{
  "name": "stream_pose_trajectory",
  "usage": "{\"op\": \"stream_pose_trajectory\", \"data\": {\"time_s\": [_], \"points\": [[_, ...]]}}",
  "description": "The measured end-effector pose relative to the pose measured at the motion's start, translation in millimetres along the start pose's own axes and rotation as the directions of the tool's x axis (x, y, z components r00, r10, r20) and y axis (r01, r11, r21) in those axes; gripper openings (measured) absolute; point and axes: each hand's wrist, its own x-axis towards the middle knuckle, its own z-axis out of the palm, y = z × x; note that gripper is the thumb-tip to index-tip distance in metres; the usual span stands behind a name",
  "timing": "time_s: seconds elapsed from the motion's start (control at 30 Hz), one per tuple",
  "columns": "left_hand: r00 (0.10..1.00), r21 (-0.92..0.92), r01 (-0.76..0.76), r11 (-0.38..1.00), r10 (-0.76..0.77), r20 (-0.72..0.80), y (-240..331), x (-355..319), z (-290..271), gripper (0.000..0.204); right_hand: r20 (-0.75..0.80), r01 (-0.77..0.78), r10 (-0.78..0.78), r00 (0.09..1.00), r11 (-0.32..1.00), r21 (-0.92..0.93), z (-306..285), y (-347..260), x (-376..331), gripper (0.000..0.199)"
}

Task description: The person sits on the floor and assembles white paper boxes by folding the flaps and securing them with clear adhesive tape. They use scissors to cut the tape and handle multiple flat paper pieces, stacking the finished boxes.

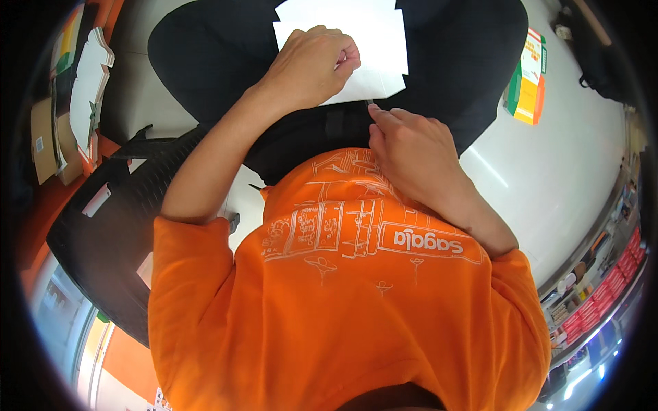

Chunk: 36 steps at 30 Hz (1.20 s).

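A white card sheet (379, 48) with notched corners lies across my black-clad lap at the top of the head view. My left hand (312, 68) rests on the sheet with its fingers curled in; what they hold, if anything, is hidden. Just below the sheet's near edge, my right hand (415, 144) is closed, its index finger stretched along a thin dark tool (370, 104). Only a short tip of that tool shows at the sheet's edge, so its kind is unclear.
Notched white card pieces (88, 89) stand at the left beside a brown carton (44, 140). Below them is a ridged black object (120, 198). A flat green, yellow and orange carton (529, 82) lies on the pale floor at right. Red packs (603, 294) line a shelf farther right.
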Motion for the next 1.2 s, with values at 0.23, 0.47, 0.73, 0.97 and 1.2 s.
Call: {"op": "stream_pose_trajectory", "data": {"time_s": [0.23, 0.47, 0.73, 0.97, 1.2], "points": [[0.995, 0.164, -0.098, 0.982, 0.097, 0.014, 7, -16, 15, 0.016, 0.049, 0.022, -0.018, 0.999, 0.996, -0.081, 24, -5, -12, 0.024], [0.994, 0.232, -0.096, 0.968, 0.104, -0.024, 1, -29, 31, 0.013, 0.164, 0.04, -0.02, 0.986, 0.992, -0.118, 28, -15, -8, 0.017], [0.989, 0.278, -0.107, 0.954, 0.132, -0.072, 1, -34, 36, 0.012, 0.198, 0.097, -0.054, 0.979, 0.973, -0.21, 38, -19, -4, 0.018], [0.992, 0.328, -0.095, 0.94, 0.117, -0.047, 2, -32, 35, 0.011, 0.298, 0.084, 0.002, 0.955, 0.958, -0.275, 34, -28, 2, 0.021], [0.994, 0.304, -0.085, 0.949, 0.1, -0.033, 2, -31, 32, 0.012, 0.324, 0.056, 0.034, 0.946, 0.963, -0.264, 33, -32, 3, 0.023]]}}
